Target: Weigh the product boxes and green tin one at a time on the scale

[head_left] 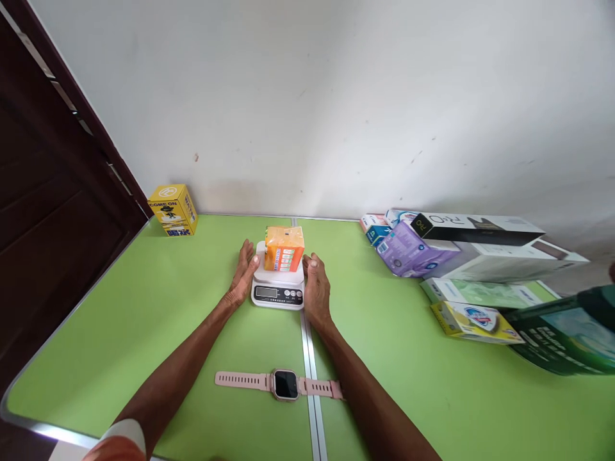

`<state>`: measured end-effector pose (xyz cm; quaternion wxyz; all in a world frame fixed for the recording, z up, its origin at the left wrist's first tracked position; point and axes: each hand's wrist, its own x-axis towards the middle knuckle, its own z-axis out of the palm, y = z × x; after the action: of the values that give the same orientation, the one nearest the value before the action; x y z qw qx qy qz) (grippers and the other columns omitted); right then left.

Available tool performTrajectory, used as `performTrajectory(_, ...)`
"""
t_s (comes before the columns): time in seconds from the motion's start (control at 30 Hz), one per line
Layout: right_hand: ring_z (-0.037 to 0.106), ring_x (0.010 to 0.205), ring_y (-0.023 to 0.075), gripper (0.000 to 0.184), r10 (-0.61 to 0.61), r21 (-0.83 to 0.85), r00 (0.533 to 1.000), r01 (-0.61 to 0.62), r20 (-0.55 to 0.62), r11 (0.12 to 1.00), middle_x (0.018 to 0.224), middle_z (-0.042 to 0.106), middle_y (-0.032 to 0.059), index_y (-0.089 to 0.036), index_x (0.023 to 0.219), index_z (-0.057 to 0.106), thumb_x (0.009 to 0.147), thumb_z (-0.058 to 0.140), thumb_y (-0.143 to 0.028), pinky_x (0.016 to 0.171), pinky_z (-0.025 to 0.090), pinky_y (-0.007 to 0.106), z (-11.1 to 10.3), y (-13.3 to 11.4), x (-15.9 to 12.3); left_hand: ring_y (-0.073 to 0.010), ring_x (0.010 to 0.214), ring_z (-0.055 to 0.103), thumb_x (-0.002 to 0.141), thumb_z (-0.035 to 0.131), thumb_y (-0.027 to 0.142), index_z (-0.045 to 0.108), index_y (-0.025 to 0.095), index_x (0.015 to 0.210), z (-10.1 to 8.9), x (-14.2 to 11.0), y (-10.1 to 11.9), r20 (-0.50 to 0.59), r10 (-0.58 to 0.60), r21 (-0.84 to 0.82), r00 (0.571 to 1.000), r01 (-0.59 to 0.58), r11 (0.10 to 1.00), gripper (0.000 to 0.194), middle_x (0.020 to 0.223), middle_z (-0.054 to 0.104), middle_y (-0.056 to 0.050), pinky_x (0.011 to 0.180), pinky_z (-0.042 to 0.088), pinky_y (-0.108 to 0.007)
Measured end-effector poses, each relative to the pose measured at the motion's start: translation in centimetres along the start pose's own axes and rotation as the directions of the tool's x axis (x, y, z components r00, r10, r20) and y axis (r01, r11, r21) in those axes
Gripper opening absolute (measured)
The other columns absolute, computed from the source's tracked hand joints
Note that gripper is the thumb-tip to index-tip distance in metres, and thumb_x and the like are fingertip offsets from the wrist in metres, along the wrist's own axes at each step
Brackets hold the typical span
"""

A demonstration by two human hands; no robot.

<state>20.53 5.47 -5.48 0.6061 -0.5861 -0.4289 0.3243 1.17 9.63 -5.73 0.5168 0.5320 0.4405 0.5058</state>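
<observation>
An orange packet (284,248) sits on a small white kitchen scale (277,292) in the middle of the green table (158,320). My left hand (243,272) lies against the scale's left side, fingers stretched out and open. At the scale's right side rests my right hand (316,288), its fingers extended along the edge. Neither hand holds anything. A pink smartwatch (284,384) lies flat on the table between my forearms, nearer to me.
A yellow box (173,209) stands at the table's far left corner by a dark door (52,211). Several boxes are piled at the right: purple (410,251), black-and-white (475,228), yellow soap box (473,321), dark green (567,336). A white wall runs behind.
</observation>
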Motion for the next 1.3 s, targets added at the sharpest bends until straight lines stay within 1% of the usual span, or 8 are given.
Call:
performTrajectory(0.13,0.059,0.153,0.0353,0.084,-0.126,-0.047,0.992,0.127,0.018,0.991,0.161,0.066,0.0202,-0.017,0.156,0.064,0.107,0.038,-0.081,0.131,0.041,0.059,-0.5,-1.3,1.2,-0.0386,0.177,0.016,0.076,0.089,0.078,0.020,0.027,0.178,-0.5,1.4,3.1,0.087,0.082,0.226,0.993,-0.100,0.969,0.134,0.189,0.019,-0.019,0.145,0.016,-0.054)
performTrajectory(0.23,0.062,0.149,0.0353,0.079,-0.233,-0.102,0.970,0.239,0.066,0.966,0.155,0.070,0.0202,-0.017,0.146,0.072,0.109,0.036,-0.077,0.128,0.044,0.058,-0.6,-2.6,1.7,-0.0417,0.172,0.029,0.064,0.103,0.063,0.035,0.023,0.173,-0.3,3.1,5.3,0.181,0.098,0.340,0.979,-0.156,0.927,0.134,0.182,0.035,-0.021,0.142,0.024,-0.055)
performTrajectory(0.4,0.074,0.120,0.0334,0.077,-0.285,-0.212,0.944,0.317,0.169,0.924,0.129,0.080,0.0183,-0.018,0.127,0.076,0.111,0.028,-0.076,0.106,0.056,0.052,-0.7,-4.1,1.3,-0.0347,0.127,0.070,0.059,0.105,0.054,0.067,0.017,0.138,0.7,4.7,7.0,0.310,-0.005,0.350,0.951,-0.109,0.930,0.096,0.136,0.075,-0.015,0.114,0.056,-0.049)
performTrajectory(0.63,0.071,0.101,0.0321,0.082,-0.248,-0.310,0.945,0.306,0.212,0.900,0.115,0.081,0.0165,-0.020,0.112,0.074,0.105,0.027,-0.087,0.090,0.054,0.044,0.4,-6.5,0.9,-0.0287,0.111,0.072,0.056,0.106,0.048,0.069,0.019,0.117,-0.3,4.1,7.2,0.273,0.041,0.259,0.961,-0.114,0.959,0.077,0.116,0.078,-0.008,0.100,0.059,-0.041)
performTrajectory(0.77,0.068,0.087,0.0279,0.082,-0.234,-0.259,0.929,0.310,0.287,0.915,0.101,0.080,0.0118,-0.021,0.106,0.074,0.102,0.031,-0.090,0.081,0.052,0.039,3.4,-8.8,0.6,-0.0288,0.114,0.071,0.063,0.102,0.050,0.067,0.018,0.120,-4.2,3.3,8.6,0.225,0.100,0.265,0.969,-0.159,0.951,0.075,0.122,0.076,-0.010,0.102,0.058,-0.041)
performTrajectory(0.9,0.068,0.086,0.0262,0.078,-0.187,-0.110,0.884,0.257,0.429,0.960,0.101,0.082,0.0092,-0.021,0.112,0.077,0.103,0.037,-0.088,0.079,0.052,0.036,9.2,-10.1,0.0,-0.0303,0.119,0.071,0.066,0.100,0.052,0.064,0.017,0.129,-10.6,2.6,9.4,0.130,0.119,0.312,0.984,-0.154,0.938,0.080,0.129,0.075,-0.012,0.107,0.057,-0.044)
performTrajectory(1.1,0.073,0.106,0.0297,0.071,-0.231,0.109,0.754,0.209,0.615,0.972,0.115,0.084,0.0112,-0.021,0.119,0.076,0.105,0.040,-0.081,0.094,0.056,0.039,20.5,-8.4,-1.3,-0.0338,0.131,0.072,0.062,0.102,0.051,0.060,0.019,0.144,-20.4,1.3,7.9,-0.060,0.080,0.189,0.995,-0.067,0.980,0.097,0.138,0.076,-0.015,0.116,0.057,-0.050)
performTrajectory(1.3,0.072,0.104,0.0324,0.071,-0.268,0.110,0.684,0.266,0.678,0.958,0.116,0.081,0.0122,-0.025,0.118,0.074,0.105,0.035,-0.083,0.096,0.057,0.045,27.9,-6.0,-1.8,-0.0336,0.123,0.077,0.057,0.105,0.047,0.059,0.017,0.146,-25.8,1.2,7.1,-0.168,0.013,0.111,0.986,0.006,0.994,0.105,0.133,0.080,-0.014,0.115,0.060,-0.053)
